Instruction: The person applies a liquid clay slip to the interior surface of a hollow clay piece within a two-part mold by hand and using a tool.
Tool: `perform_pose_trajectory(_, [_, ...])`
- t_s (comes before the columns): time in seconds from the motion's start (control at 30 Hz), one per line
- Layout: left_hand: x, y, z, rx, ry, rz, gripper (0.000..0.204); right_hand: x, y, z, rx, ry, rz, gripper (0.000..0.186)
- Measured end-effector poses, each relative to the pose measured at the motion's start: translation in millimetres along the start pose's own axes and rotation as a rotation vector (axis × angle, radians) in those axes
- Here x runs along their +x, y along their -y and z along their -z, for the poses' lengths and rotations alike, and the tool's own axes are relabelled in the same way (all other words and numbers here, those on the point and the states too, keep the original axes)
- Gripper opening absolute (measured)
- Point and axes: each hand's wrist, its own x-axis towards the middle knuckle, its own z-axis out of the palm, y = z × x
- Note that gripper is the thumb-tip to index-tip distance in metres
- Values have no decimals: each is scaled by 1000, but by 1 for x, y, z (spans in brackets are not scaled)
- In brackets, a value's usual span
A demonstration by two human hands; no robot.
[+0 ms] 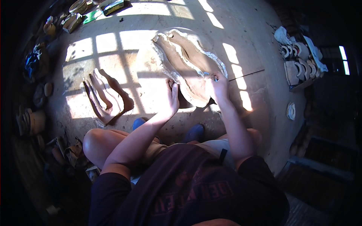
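Note:
A large tan piece with two long wavy channels and crusty white rims (pixel 194 88), like a clay or plaster mould, is in front of me on the sunlit floor. Its near end is tilted up, with dark shadow beneath. My left hand (pixel 173 98) grips its left edge near that end, thumb upright along the side. At the right edge, my right hand (pixel 218 89) is closed round the rim. A tiny bluish spot shows by its fingers, too small to name. To the left lies a smaller brown channelled piece (pixel 102 96), touched by neither hand.
A thin dark rod (pixel 247 75) lies on the floor right of the mould. Curved pieces are stacked (pixel 303 67) at the far right, with a small white piece (pixel 290 111) nearer. Boxes (pixel 111 6) and a round basket (pixel 78 6) stand at the far left; a pale bucket-like container (pixel 37 121) is nearer.

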Motion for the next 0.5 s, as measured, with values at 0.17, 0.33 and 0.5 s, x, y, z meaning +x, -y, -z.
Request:
perform_pose_trajectory(0.17, [-1,12,4,-60,54,-20,26,-2,9,-9,57,-34,-10,27])
perform_pose_trajectory(0.33, [-4,12,-2,-162,57,-20,19,-5,15,-9,89,-52,-92,24])
perform_pose_trajectory(0.5, [-10,-7,-4,-238,76,96,22,-4,16,-13,144,-92,-124,20])
